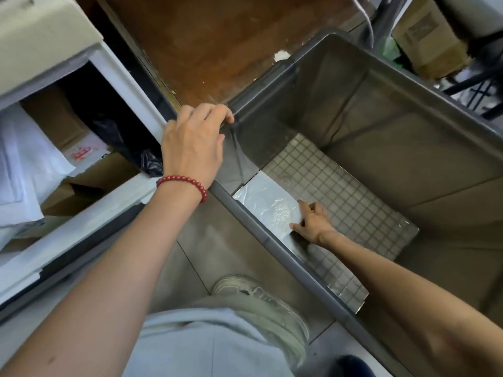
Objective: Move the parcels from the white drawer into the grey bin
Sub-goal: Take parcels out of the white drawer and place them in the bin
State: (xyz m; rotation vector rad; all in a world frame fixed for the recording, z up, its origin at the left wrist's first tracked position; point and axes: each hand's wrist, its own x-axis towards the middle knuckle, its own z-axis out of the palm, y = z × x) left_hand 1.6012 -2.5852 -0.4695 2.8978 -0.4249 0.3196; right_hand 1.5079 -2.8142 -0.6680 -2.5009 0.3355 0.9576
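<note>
One grey bin [275, 242] stands at right on the floor, open-topped, with a grid-patterned bottom. One white drawer [89, 221] stands pulled out at left, just beside the bin's corner. In the drawer are at least two white mailers [24, 164], at least two cardboard boxes [109, 170] and one black bag [119, 140]. One silver parcel [268, 210] lies flat on the bin's bottom, against the near wall. The left hand [193, 145] grips the bin's corner rim, fingers curled over it. The right hand [313, 223] rests at the parcel's end, thumb and forefinger spread along its edge; whether it pinches cannot be told. One red bead bracelet [182, 183] circles the left wrist.
</note>
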